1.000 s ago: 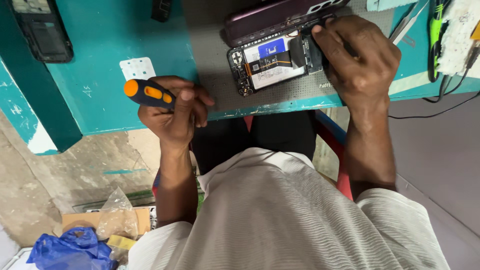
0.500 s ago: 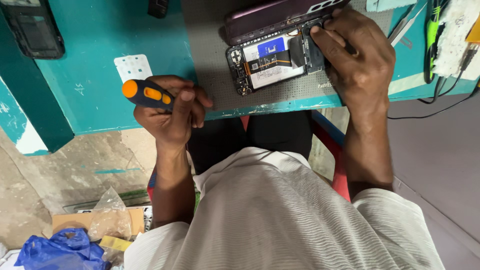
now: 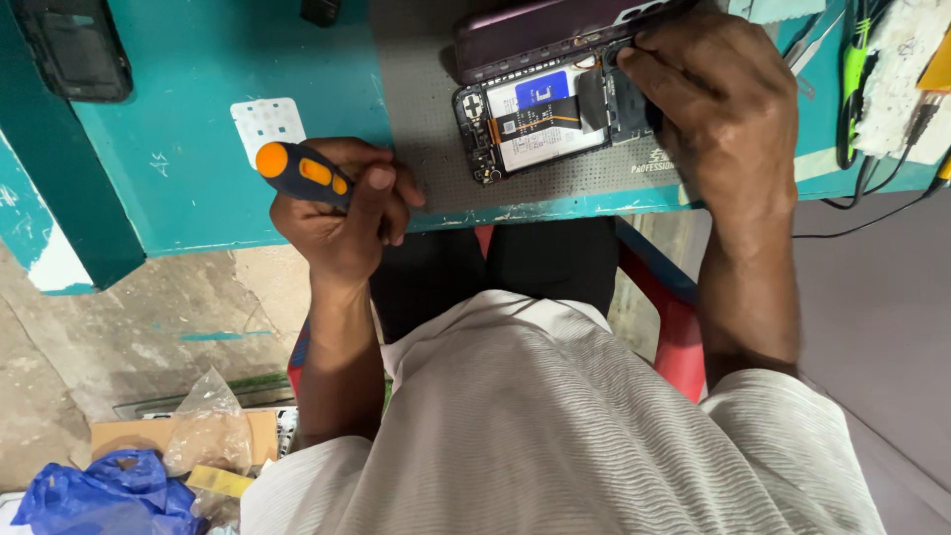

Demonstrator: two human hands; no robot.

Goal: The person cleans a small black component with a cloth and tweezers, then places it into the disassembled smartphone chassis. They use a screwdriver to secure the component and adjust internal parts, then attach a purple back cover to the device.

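Observation:
My left hand (image 3: 337, 213) is closed around a screwdriver with an orange and black handle (image 3: 297, 170), held at the near edge of the teal table (image 3: 178, 168). My right hand (image 3: 718, 99) rests on the right end of an opened phone (image 3: 540, 114), whose back is off, showing a white and blue battery and a flat cable. The fingers cover that end of the phone. It lies on a grey work mat (image 3: 426, 119). Just beyond it lies a dark purple phone body or cover (image 3: 555, 35).
A small white perforated sheet (image 3: 267, 121) and a black phone (image 3: 74, 50) lie on the table's left. Green-handled tools (image 3: 854, 69), a white pad (image 3: 897, 59) and cables (image 3: 872, 203) crowd the right. A red chair (image 3: 679, 342) is under me; a blue bag (image 3: 89, 495) is on the floor.
Almost nothing: the view shifted slightly. My left hand still grips the screwdriver at the table edge and my right hand stays on the phone.

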